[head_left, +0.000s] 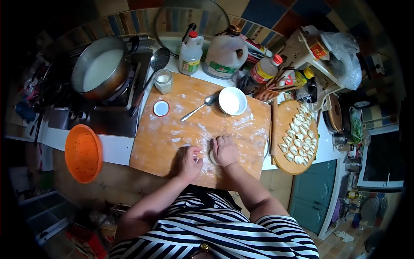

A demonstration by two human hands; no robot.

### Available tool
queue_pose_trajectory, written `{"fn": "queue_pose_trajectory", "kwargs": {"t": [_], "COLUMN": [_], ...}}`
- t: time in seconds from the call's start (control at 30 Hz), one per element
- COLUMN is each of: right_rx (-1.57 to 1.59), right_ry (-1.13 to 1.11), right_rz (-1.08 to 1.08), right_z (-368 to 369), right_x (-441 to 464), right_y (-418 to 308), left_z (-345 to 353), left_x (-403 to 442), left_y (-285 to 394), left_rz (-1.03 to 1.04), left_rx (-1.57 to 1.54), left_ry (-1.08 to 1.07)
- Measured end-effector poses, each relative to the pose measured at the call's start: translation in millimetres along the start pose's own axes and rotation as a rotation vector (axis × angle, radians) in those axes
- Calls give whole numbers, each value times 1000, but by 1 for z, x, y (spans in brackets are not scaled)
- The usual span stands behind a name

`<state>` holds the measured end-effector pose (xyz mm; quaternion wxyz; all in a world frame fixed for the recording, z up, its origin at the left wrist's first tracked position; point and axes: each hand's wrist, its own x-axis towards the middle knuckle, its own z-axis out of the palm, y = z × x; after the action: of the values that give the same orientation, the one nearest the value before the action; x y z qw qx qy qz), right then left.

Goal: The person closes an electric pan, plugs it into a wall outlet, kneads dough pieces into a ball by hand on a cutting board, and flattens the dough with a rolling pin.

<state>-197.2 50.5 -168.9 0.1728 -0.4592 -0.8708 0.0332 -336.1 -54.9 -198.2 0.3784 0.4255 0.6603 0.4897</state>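
My right hand (pixel 225 151) lies palm down on a piece of dough (pixel 212 157), its fingers stretched forward over the board. Only the dough's pale left edge shows; the rest is under the hand. Just left of it, my left hand (pixel 190 164) is closed, fingers curled in toward the thumb. A small pale bit may be between the fingertips, but I cannot make it out. Both hands are at the near part of a floured wooden board (pixel 151 142). Beyond them are a metal spoon (pixel 199 108) and a white bowl (pixel 232 101) with white powder inside.
Several dumplings lie on a round board (pixel 282 162) at right. A rolling pin (pixel 274 129) stands between the boards. A glass jar (pixel 163 82) and its lid (pixel 161 108) are at the back left. Left are a pot (pixel 101 64) on the stove and an orange basin (pixel 83 153).
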Motion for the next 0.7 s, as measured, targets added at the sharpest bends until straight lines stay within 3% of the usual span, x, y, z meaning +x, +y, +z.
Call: {"fn": "queue_pose_trajectory", "kwargs": {"t": [0.13, 0.37, 0.4, 0.43, 0.53, 0.57, 0.63, 0.7], "right_rx": [-62, -71, -69, 8, 1136, 1032, 596, 310], "right_ry": [-84, -146, -159, -57, -104, 5, 15, -104], "right_rz": [-29, 130, 166, 171, 780, 767, 762, 762], "right_z": [6, 15, 15, 22, 20, 16, -18, -29], "right_x": [25, 49, 47, 45, 44, 37, 20, 0], "right_y": [8, 14, 14, 20, 59, 76, 80, 78], "left_z": [-19, -17, -18, -19, -19, -16, -15, -12], "left_x": [10, 17, 13, 10, 3, 3, 4, 2], "left_y": [-2, 24, 23, 20, -2, -9, 10, 23], "left_rz": [-83, 141, 76, 15, -166, -221, -403, -497], "left_rx": [-34, -70, -94, -119, -285, -357, -464, -508], "left_ry": [11, -6, -43, -78, -181, -214, -271, -317]}}
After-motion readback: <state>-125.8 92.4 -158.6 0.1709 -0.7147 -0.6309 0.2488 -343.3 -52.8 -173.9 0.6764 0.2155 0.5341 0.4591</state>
